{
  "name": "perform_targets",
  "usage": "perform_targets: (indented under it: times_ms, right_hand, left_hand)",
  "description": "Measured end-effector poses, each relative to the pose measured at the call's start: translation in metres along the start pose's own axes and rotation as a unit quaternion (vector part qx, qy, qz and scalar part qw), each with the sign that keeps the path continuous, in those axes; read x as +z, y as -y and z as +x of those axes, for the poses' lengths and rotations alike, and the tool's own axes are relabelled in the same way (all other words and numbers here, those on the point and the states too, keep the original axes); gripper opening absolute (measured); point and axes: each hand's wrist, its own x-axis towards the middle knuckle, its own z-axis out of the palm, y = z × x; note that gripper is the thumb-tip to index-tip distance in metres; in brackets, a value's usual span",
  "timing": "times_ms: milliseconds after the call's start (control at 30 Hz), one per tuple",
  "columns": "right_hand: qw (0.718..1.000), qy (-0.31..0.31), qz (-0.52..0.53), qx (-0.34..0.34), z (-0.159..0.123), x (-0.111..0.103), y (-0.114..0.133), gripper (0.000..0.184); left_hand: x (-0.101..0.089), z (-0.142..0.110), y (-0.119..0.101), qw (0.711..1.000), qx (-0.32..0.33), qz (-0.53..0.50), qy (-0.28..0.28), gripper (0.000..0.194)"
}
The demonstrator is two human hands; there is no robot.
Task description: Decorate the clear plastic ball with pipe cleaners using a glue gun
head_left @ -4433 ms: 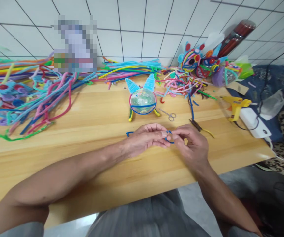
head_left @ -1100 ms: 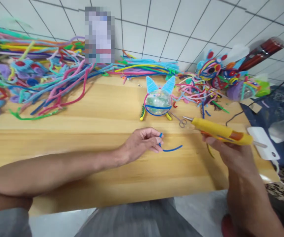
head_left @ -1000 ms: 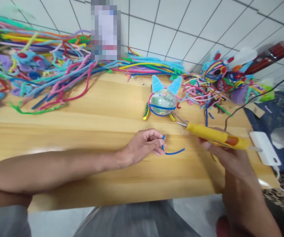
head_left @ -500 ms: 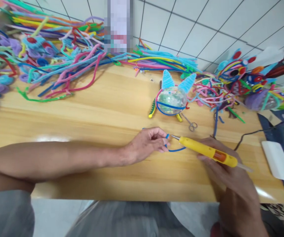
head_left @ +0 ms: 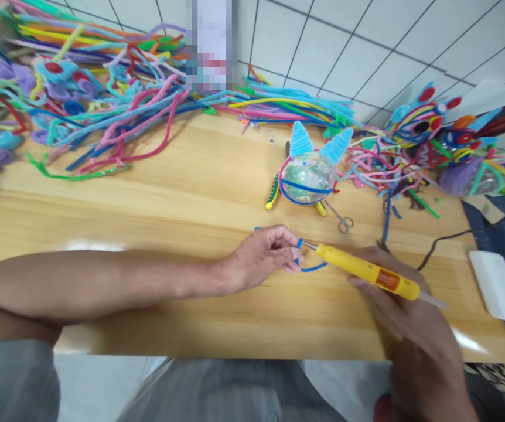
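Note:
Between the thumb and fingers of my left hand is a blue pipe cleaner, its short end curled up and the rest looping to the right. My right hand is closed round a yellow hot glue gun with an orange window and a clear glue stick at its back. The gun's metal nozzle meets, or nearly meets, the curled end at my left fingertips. Beyond my hands sits a clear ball banded with blue and pink pipe cleaners, with two light blue ears on top.
Small scissors and green-yellow pliers lie by the ball. Pipe cleaners heap up along the wall. Decorated balls stand at the back right. A white device with a cable lies at the right edge.
The glue gun has shifted slightly left, bringing its nozzle up to the curled blue end. My left hand keeps its pinch almost in place.

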Motion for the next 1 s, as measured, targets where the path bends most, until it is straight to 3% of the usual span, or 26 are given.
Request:
perform_targets:
  times_ms: [1000]
  right_hand:
    - [1.0, 0.017, 0.006, -0.006, 0.0055, -0.0015, 0.0056, 0.002]
  left_hand:
    - [0.0014, -0.0017, -0.0025, 1.0, -0.006, 0.007, 0.003, 0.012]
